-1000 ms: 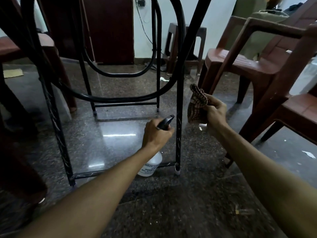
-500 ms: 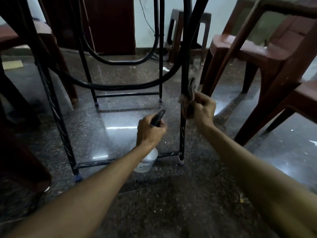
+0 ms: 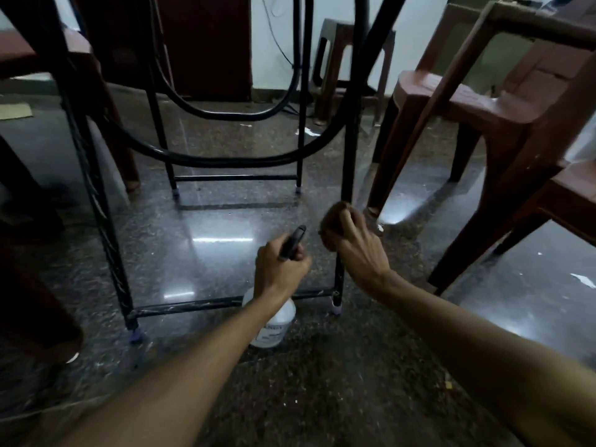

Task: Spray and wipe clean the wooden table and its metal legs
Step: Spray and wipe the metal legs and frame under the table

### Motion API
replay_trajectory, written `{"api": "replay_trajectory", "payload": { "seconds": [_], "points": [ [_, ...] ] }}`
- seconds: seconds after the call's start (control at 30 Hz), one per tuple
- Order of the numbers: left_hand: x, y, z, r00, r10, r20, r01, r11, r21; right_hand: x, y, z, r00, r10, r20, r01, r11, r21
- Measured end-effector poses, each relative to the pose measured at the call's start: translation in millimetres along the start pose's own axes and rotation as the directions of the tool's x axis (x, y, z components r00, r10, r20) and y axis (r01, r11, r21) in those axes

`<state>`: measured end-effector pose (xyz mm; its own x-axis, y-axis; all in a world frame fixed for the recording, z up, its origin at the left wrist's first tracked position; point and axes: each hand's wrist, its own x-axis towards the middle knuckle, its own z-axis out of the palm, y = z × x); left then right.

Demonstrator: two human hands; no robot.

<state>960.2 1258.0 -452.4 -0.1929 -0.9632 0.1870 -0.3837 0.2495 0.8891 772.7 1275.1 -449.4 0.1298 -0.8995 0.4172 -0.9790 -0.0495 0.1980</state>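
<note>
I look under the table at its black metal frame. The near right leg (image 3: 350,150) runs down to a foot by the low crossbar (image 3: 193,307). My right hand (image 3: 358,250) grips a brown checked cloth (image 3: 333,221) wrapped round the lower part of that leg. My left hand (image 3: 280,272) holds the black trigger head of a clear white spray bottle (image 3: 274,327), which stands on the floor just in front of the crossbar. The near left leg (image 3: 96,201) has a twisted pattern. The tabletop is out of view.
Brown plastic chairs (image 3: 483,101) crowd the right side, one leg close behind my right hand. Another chair (image 3: 64,75) stands at the left. A stool (image 3: 338,59) and cables sit by the far wall. The dark polished floor (image 3: 225,240) is littered with scraps.
My right hand brought the cloth from beside the leg onto it, then slid it down the leg toward the foot. The left hand stayed on the spray bottle.
</note>
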Motion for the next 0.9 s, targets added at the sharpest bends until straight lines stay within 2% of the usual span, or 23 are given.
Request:
{"api": "replay_trajectory", "payload": {
  "seconds": [0.1,0.17,0.27,0.33,0.37,0.4,0.43,0.5,0.57,0.67,0.73,0.8,0.83,0.9],
  "points": [
    [13,-7,-2,1.000,0.007,-0.002,-0.007,1.000,0.002,6,-5,10,0.993,0.104,-0.060,-0.102,0.994,0.032],
    [16,-12,-3,1.000,0.024,0.004,-0.024,1.000,0.002,2,-9,18,0.994,0.102,-0.032,-0.101,0.994,0.031],
    [12,-9,-4,0.998,0.054,0.045,-0.054,0.999,0.008,-26,-12,18,0.993,0.117,0.032,-0.121,0.965,0.234],
    [13,-7,-1,0.997,0.062,0.049,-0.062,0.998,0.000,-21,-5,10,0.964,0.248,-0.093,-0.185,0.882,0.433],
    [14,-6,1,0.997,0.056,0.047,-0.056,0.998,0.002,-10,3,1,0.919,0.324,-0.226,-0.191,0.864,0.465],
    [17,-5,4,0.998,0.052,0.041,-0.053,0.999,0.005,3,7,-8,0.874,0.394,-0.285,-0.206,0.831,0.517],
    [17,-5,8,0.998,0.049,0.037,-0.049,0.999,0.007,13,9,-9,0.859,0.425,-0.286,-0.199,0.792,0.578],
    [15,-6,16,0.998,0.057,0.038,-0.057,0.998,0.010,13,5,0,0.870,0.453,-0.194,-0.211,0.698,0.684],
    [11,-7,21,0.996,0.062,0.059,-0.063,0.998,0.014,-2,11,17,0.880,0.475,0.003,-0.291,0.535,0.793],
    [13,-9,22,0.996,0.063,0.070,-0.065,0.998,0.023,0,28,14,0.801,0.510,0.315,-0.452,0.170,0.876],
    [16,-14,25,0.996,0.053,0.067,-0.056,0.998,0.039,18,32,4,0.794,0.509,0.332,-0.384,-0.003,0.923],
    [14,-18,28,0.997,0.032,0.069,-0.036,0.998,0.044,13,27,4,0.817,0.456,0.354,-0.387,-0.022,0.922],
    [11,-19,28,0.997,0.027,0.070,-0.031,0.998,0.051,1,26,10,0.821,0.413,0.396,-0.437,0.006,0.900],
    [7,-18,28,0.996,0.040,0.077,-0.045,0.997,0.060,-23,28,19,0.781,0.397,0.482,-0.514,-0.029,0.857]
  ]
}}
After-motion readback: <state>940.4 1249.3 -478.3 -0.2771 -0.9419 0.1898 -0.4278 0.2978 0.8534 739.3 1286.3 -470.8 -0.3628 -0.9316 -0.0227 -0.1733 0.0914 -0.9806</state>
